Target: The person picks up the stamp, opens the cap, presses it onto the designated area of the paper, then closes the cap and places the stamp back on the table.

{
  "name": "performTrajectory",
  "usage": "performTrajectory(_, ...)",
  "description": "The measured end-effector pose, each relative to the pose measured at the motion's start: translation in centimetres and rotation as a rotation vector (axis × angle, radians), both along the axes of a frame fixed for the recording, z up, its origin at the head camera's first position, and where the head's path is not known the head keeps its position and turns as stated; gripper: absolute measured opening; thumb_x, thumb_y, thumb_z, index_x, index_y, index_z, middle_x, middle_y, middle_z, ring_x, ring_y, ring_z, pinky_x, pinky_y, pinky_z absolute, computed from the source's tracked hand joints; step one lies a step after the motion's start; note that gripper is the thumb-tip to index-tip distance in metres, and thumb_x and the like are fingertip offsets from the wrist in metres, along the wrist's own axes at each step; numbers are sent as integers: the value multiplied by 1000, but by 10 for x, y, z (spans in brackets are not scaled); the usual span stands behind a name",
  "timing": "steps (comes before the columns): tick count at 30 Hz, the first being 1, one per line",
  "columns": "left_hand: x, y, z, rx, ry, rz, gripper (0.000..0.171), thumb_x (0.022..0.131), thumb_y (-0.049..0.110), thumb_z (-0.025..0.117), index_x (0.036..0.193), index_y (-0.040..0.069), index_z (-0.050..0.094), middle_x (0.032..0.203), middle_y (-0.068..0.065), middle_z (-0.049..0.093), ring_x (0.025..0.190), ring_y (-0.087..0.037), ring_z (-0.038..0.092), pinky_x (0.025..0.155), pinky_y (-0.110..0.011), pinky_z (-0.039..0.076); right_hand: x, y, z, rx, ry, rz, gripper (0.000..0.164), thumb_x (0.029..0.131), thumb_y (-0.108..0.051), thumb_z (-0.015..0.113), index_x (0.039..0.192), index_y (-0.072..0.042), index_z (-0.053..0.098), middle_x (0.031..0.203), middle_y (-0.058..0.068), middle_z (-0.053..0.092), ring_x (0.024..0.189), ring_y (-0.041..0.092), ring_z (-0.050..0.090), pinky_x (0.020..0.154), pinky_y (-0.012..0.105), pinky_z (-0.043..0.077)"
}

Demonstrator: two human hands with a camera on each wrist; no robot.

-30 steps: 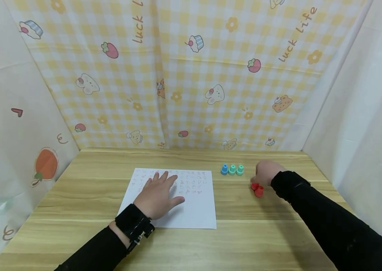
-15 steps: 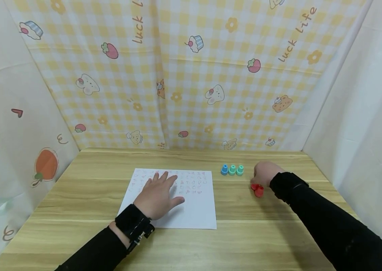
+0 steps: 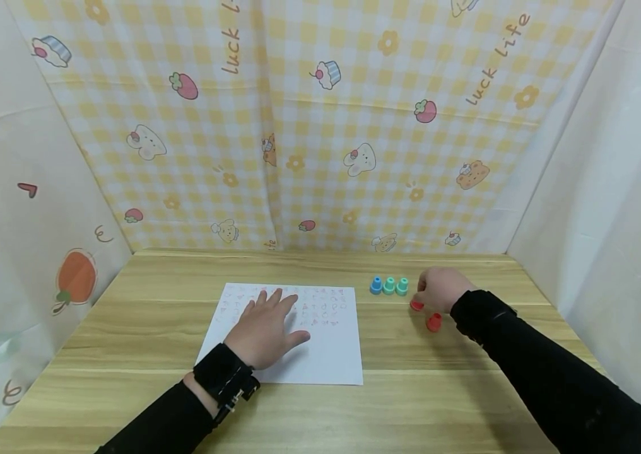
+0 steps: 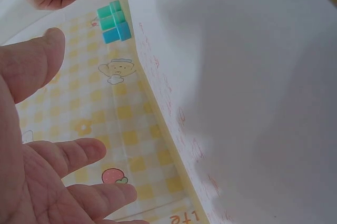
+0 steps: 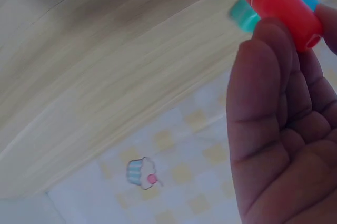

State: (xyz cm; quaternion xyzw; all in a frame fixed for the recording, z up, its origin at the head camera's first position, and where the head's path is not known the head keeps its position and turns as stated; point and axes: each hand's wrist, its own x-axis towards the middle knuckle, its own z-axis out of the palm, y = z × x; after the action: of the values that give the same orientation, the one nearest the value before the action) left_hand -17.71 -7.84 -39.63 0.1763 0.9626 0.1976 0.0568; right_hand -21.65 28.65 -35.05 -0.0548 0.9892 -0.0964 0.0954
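My left hand [image 3: 264, 331] lies spread, fingers apart, over a white sheet of paper [image 3: 332, 353] with rows of small reddish printed marks. In the left wrist view its palm and fingers [image 4: 95, 197] look straight, holding nothing. My right hand [image 3: 444, 290] pinches a small red stamp [image 3: 416, 306] between thumb and fingers; the right wrist view shows this stamp [image 5: 284, 8] close up, its narrow end toward the palm. A second red stamp [image 3: 434, 323] stands on the table just in front of that hand.
A blue stamp [image 3: 376, 285] and two green stamps [image 3: 395, 286] stand in a row left of my right hand. The wooden table [image 3: 309, 416] meets a yellow checked cloth [image 3: 320, 189] behind and a white curtain [image 3: 599, 189] at right.
My right hand has shifted left with the red stamp, which is now apart from the other red one. The left hand has stayed in place.
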Motion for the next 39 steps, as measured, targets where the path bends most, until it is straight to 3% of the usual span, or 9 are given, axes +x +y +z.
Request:
performTrajectory(6,0,0,0,12,2,-4,76,98,52,70,157,10,48,166,-27,37,157,-54,24,125,-70,21,8,-15,3,-97,65,50,20,96,-22,74,80,-12,69,71,-2,62,63,13,50,61,28,40)
performTrajectory(19,2,6,-1,50,5,-8,76,99,51,70,157,7,48,167,-25,37,157,-51,25,127,-66,22,21,-50,-1,-309,112,106,15,94,-19,78,82,-12,71,77,-3,68,68,12,52,64,27,43)
performTrajectory(27,3,10,-1,90,-5,-18,75,100,49,69,158,6,46,167,-23,37,159,-47,25,129,-63,20,26,-67,-10,-458,64,55,6,94,-13,77,91,-8,73,82,0,70,72,13,60,65,27,51)
performTrajectory(36,5,18,1,166,54,-55,69,100,46,71,154,8,51,163,-19,46,157,-43,34,127,-61,27,35,-84,-15,-680,-9,23,5,95,-11,74,95,-7,71,84,2,72,70,13,62,58,25,46)
performTrajectory(39,6,21,2,191,74,-65,65,100,44,71,152,9,53,161,-18,50,155,-42,38,126,-60,29,37,-91,-18,-744,-26,6,5,94,-10,75,96,-7,72,87,4,73,73,16,66,62,27,50)
